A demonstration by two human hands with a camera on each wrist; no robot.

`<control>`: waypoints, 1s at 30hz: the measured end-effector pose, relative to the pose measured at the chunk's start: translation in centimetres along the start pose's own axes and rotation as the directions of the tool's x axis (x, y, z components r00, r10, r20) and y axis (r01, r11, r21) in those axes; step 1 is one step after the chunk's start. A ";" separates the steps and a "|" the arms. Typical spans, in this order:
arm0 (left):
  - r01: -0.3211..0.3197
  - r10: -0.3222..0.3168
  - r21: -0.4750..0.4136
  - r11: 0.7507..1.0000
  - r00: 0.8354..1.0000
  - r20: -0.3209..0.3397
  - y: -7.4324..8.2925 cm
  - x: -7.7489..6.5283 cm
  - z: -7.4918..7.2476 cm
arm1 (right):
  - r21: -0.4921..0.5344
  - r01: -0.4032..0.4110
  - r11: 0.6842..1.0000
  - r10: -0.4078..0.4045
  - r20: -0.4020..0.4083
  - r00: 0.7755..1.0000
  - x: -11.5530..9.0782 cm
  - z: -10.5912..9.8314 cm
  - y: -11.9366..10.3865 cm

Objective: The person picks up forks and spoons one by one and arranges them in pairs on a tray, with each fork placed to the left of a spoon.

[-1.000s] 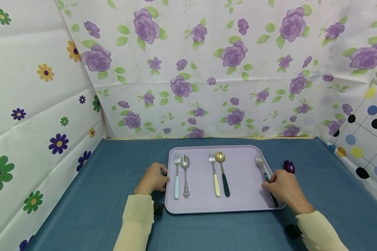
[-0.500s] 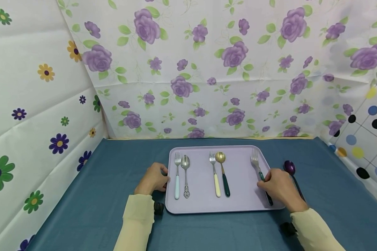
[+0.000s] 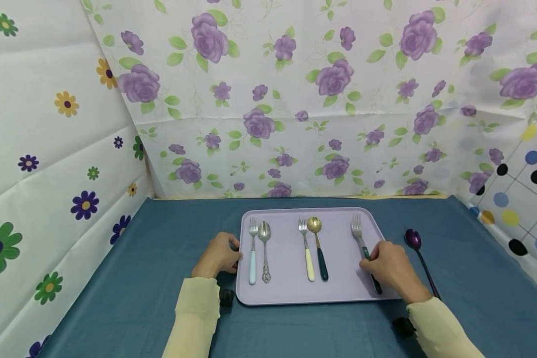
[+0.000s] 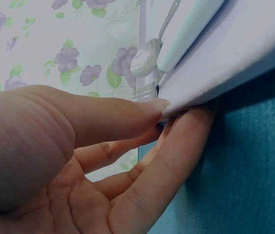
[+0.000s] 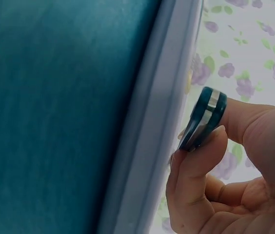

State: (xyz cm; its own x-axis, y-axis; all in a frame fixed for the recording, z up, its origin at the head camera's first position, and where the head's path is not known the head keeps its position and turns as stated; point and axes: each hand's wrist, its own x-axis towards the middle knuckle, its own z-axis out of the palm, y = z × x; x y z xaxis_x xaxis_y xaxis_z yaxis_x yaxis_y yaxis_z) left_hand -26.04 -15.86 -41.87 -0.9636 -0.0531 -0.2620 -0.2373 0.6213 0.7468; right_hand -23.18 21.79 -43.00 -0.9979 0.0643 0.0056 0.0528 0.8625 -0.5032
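Note:
With thumb and fingers, my left hand pinches the left rim of a pale lilac tray; the left wrist view shows the thumb above the edge and a finger below. Over the tray's right part, my right hand holds a fork by its dark green handle, tines pointing away. On the tray's left lie a fork with a pale blue handle and a silver spoon. Near the middle are a fork with a cream handle and a gold spoon with a dark green handle.
A purple-bowled spoon with a dark handle lies on the blue-green tablecloth, right of the tray and close to my right wrist. A floral sheet stands behind the table, with patterned sheets at both sides.
My right hand has carried the dark green-handled fork leftward from the tray's right edge further over the tray. More of the purple spoon now shows. My left hand has stayed put.

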 end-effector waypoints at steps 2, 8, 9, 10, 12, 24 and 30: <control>0.002 -0.002 -0.002 1.000 1.000 0.002 0.0 0.0 0.0 | 0.000 0.005 1.000 -0.005 -0.006 1.000 -0.1 0.2 -0.1; 0.003 -0.003 0.002 1.000 1.000 0.006 0.0 0.0 -0.1 | 0.010 0.013 1.000 -0.013 -0.010 1.000 -0.1 0.4 -0.6; 0.000 0.000 0.004 1.000 1.000 0.006 0.0 0.0 -0.1 | 0.013 0.010 1.000 -0.010 -0.006 1.000 -0.1 0.5 -0.6; -0.003 0.003 0.006 1.000 1.000 0.006 0.0 -0.1 -0.1 | 0.014 0.006 1.000 -0.005 -0.004 1.000 -0.1 0.5 -0.7; -0.007 0.007 0.007 1.000 1.000 0.005 0.1 -0.1 -0.1 | 0.016 0.002 1.000 -0.002 -0.006 1.000 -0.1 0.6 -0.9; 0.012 -0.012 -0.002 1.000 1.000 0.014 0.3 -0.3 -0.3 | 0.033 -0.011 0.999 0.011 0.006 1.000 0.1 1.1 -1.3; 0.011 -0.011 0.000 1.000 1.000 0.016 0.4 -0.3 -0.3 | 0.034 -0.017 0.999 0.017 0.010 1.000 0.1 1.1 -1.2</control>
State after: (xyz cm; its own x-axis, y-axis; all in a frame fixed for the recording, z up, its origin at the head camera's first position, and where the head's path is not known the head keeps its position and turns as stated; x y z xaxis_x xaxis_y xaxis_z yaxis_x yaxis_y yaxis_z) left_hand -25.86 -15.84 -41.31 -0.9587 -0.0475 -0.2804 -0.2483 0.6204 0.7439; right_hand -23.36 20.17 -43.32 -0.9972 0.0738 -0.0116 0.0686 0.8438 -0.5322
